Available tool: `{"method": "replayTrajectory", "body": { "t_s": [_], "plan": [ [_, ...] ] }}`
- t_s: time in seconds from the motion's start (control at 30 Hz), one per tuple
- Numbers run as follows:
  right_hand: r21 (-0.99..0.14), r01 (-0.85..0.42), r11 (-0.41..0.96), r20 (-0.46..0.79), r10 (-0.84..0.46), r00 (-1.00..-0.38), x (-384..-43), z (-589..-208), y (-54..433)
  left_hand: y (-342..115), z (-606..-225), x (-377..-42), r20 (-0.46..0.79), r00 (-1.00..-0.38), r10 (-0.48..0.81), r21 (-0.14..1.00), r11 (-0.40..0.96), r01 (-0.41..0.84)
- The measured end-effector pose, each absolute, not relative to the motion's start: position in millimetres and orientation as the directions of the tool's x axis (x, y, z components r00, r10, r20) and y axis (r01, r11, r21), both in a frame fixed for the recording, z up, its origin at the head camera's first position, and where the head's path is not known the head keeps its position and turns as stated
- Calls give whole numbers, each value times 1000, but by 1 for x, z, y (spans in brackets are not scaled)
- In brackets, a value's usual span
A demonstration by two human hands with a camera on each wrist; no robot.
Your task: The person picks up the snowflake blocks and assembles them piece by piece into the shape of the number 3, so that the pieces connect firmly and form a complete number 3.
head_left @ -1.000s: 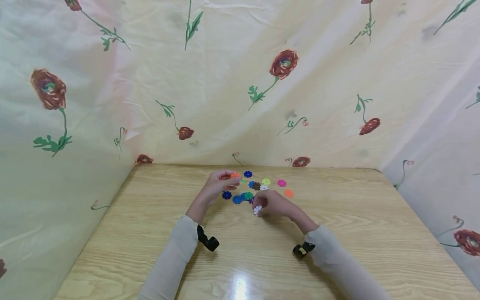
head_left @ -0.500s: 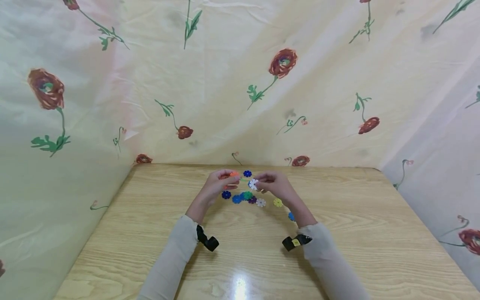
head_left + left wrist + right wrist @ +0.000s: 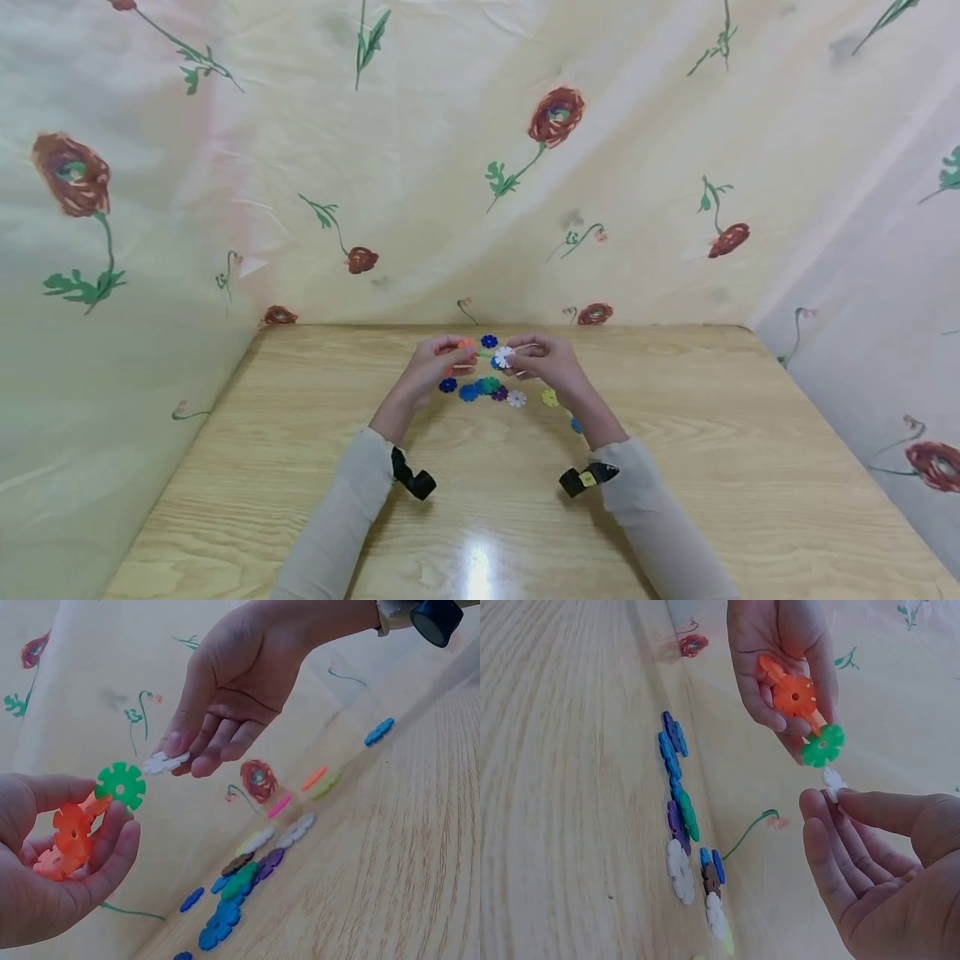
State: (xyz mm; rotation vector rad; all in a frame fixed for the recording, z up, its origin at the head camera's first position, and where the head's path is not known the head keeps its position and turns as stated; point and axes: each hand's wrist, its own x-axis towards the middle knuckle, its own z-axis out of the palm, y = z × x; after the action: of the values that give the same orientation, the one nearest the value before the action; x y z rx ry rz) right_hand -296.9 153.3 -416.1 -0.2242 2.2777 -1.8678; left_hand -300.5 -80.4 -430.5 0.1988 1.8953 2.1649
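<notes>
My left hand (image 3: pixel 435 367) grips a joined cluster of orange flower-shaped interlocking discs (image 3: pixel 67 820). A green disc (image 3: pixel 133 780) is slotted onto the cluster's end and stands out past the fingers. Between thumb and fingers my right hand (image 3: pixel 553 365) pinches a white interlocking disc (image 3: pixel 166 762). In the right wrist view that white disc's edge is right by the rim of the green disc (image 3: pixel 830 738). Both hands are raised over the far part of the table, facing each other.
Loose discs lie on the wooden table (image 3: pixel 480 483) below the hands: blue (image 3: pixel 468 392), green (image 3: pixel 490 385), purple (image 3: pixel 676 825), white (image 3: pixel 516 399) and yellow (image 3: pixel 550 397) among them. A flower-printed cloth (image 3: pixel 420 167) hangs behind the table and at its sides.
My right hand has come up and left from over the loose discs, bringing the white disc to the left hand's cluster. The left hand has stayed nearly still. The head view has tilted slightly.
</notes>
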Motion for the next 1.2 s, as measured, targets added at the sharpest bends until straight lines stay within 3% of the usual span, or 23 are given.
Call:
{"method": "replayTrajectory", "body": {
  "t_s": [1.2],
  "plan": [
    [-980,20,200,-61,-201,-978,-293,-410,145,-76,-429,-299,-94,-959,266,984,-121,-130]
  ]
}}
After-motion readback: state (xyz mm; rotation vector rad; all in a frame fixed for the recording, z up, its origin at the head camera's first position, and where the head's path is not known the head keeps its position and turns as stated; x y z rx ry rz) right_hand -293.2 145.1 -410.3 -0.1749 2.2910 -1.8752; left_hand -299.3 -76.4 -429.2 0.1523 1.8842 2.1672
